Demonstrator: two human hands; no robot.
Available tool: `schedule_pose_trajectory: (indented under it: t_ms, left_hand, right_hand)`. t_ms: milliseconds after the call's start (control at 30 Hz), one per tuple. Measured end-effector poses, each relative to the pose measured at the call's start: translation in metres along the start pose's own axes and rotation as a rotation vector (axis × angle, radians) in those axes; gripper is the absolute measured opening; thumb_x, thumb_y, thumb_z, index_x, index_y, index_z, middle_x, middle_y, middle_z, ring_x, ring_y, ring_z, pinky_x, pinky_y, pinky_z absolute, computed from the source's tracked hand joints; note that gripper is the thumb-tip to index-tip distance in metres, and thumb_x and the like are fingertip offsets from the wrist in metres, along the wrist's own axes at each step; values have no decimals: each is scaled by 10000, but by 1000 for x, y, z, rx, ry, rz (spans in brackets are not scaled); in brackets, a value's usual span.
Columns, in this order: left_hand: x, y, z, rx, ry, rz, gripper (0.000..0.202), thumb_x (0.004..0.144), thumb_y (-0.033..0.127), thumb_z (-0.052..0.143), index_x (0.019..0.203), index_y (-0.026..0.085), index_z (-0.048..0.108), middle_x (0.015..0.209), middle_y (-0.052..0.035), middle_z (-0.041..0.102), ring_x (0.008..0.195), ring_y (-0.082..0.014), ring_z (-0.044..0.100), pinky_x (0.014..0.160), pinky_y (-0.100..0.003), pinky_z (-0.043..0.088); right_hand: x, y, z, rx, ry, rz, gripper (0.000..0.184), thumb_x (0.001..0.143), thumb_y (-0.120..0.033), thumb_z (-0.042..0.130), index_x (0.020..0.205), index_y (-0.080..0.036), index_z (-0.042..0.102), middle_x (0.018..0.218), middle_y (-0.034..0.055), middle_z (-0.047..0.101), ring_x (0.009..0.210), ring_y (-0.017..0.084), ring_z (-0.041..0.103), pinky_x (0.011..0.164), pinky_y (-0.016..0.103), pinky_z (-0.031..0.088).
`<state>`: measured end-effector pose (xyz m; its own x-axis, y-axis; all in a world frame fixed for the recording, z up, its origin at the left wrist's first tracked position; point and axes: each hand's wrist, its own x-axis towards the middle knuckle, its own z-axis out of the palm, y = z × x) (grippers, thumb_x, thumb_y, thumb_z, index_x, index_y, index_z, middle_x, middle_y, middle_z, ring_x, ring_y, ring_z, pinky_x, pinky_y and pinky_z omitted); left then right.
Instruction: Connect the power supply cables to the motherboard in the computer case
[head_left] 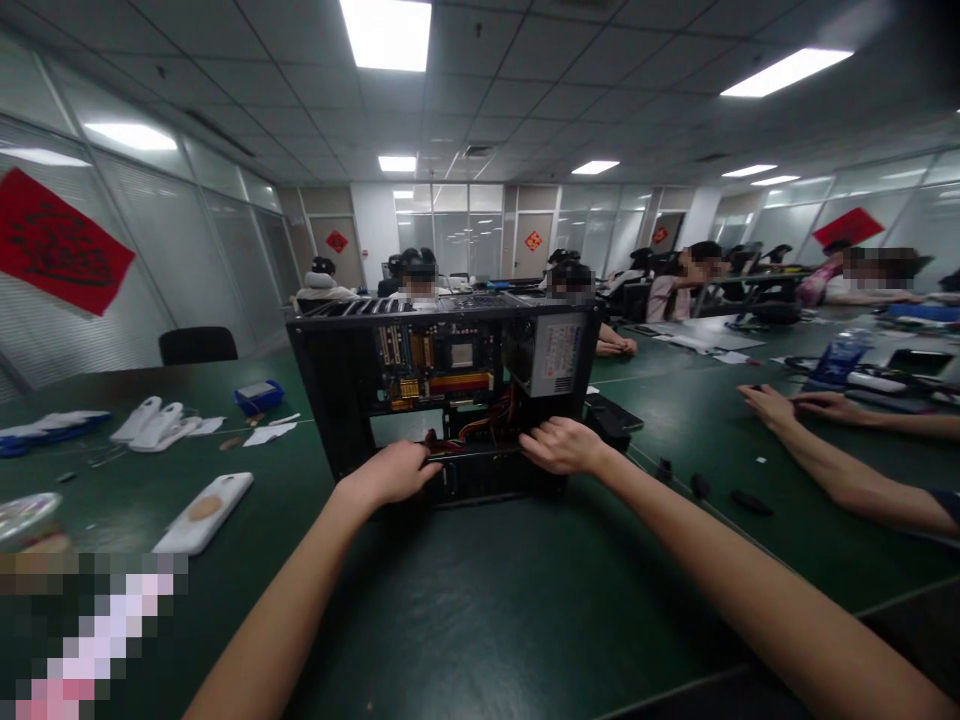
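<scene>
An open black computer case (pixel 337 400) stands on its side on the green table (pixel 480 600), its inside facing me. Inside are a motherboard (pixel 435 365), a grey power supply (pixel 555 355) at the right and red and yellow cables (pixel 487 425) at the bottom. My left hand (pixel 394 472) is curled around the lower front rail of the case. My right hand (pixel 559 445) rests with bent fingers on the same rail beside the cables; what its fingertips hold is hidden.
A white phone-shaped case (pixel 204 512) lies at the left, with white parts (pixel 154 422) and a blue box (pixel 259 396) behind it. Another person's forearms and hands (pixel 795 410) rest on the table at the right. Small black pieces (pixel 701 485) lie near the case. Several people sit at the far tables.
</scene>
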<state>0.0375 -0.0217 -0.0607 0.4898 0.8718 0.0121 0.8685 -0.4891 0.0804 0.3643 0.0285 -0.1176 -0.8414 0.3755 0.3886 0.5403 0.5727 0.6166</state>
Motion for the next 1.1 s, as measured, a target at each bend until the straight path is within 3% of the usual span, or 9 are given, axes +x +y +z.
schedule_pose_trajectory:
  t_ms: [200, 333, 433, 533, 667, 833, 967, 1100]
  left_hand:
    - [4, -4, 12, 110, 78, -56, 429, 892, 480, 514, 1041, 134, 719, 973, -205, 717, 854, -338, 690, 727, -378, 513]
    - [5, -4, 13, 99, 70, -52, 484, 899, 530, 476, 1052, 144, 725, 965, -195, 723, 843, -341, 691, 715, -381, 519]
    - [5, -7, 11, 47, 42, -45, 530, 908, 579, 426, 1087, 184, 730, 995, -170, 730, 870, -336, 692, 734, -382, 523]
    - [3, -11, 11, 5, 44, 21, 513, 917, 569, 418, 1288, 287, 632, 1140, -115, 712, 993, -332, 677, 812, -397, 519]
    - [1, -12, 13, 32, 63, 14, 568, 915, 557, 432, 1417, 300, 498, 1214, -111, 684, 1047, -327, 664, 863, -412, 513]
    - [2, -10, 9, 10, 3, -25, 715, 899, 608, 438, 1510, 245, 362, 1203, -148, 682, 1043, -339, 667, 870, -423, 510]
    - [3, -9, 6, -49, 0, -56, 726, 898, 634, 426, 1507, 242, 368, 1243, -126, 671, 1075, -309, 662, 902, -374, 491]
    - [6, -11, 10, -153, 57, -92, 655, 911, 617, 426, 1463, 266, 447, 1239, -78, 681, 1078, -275, 664, 895, -321, 485]
  right_hand:
    - [4, -13, 2, 63, -34, 174, 391, 1000, -377, 401, 790, -159, 647, 700, 81, 666, 626, 161, 542, 617, 332, 236]
    - [14, -22, -12, 155, -86, 235, 418, 1003, -441, 386, 845, -154, 645, 782, 95, 682, 696, 188, 580, 650, 326, 304]
    - [40, -36, -29, 296, -27, 319, 390, 993, -457, 399, 991, -147, 636, 994, 127, 676, 880, 229, 597, 750, 331, 386]
    - [77, -52, -36, 461, 17, 361, 366, 969, -462, 458, 1097, -164, 627, 1168, 134, 636, 1070, 265, 565, 888, 365, 412]
    - [117, -53, -21, 826, -110, 473, 353, 950, -452, 497, 1122, -181, 646, 1108, 114, 679, 1015, 247, 627, 857, 341, 454]
    - [131, -33, 9, 1252, -146, 469, 351, 917, -430, 545, 1127, -186, 684, 1118, 78, 713, 1005, 224, 657, 853, 299, 472]
    - [131, -29, 18, 1236, -244, 399, 415, 936, -488, 491, 1078, -177, 726, 1069, 99, 733, 961, 235, 665, 829, 313, 459]
    - [130, -30, 16, 1171, -244, 387, 356, 896, -459, 557, 956, -163, 744, 946, 88, 741, 858, 213, 654, 720, 280, 420]
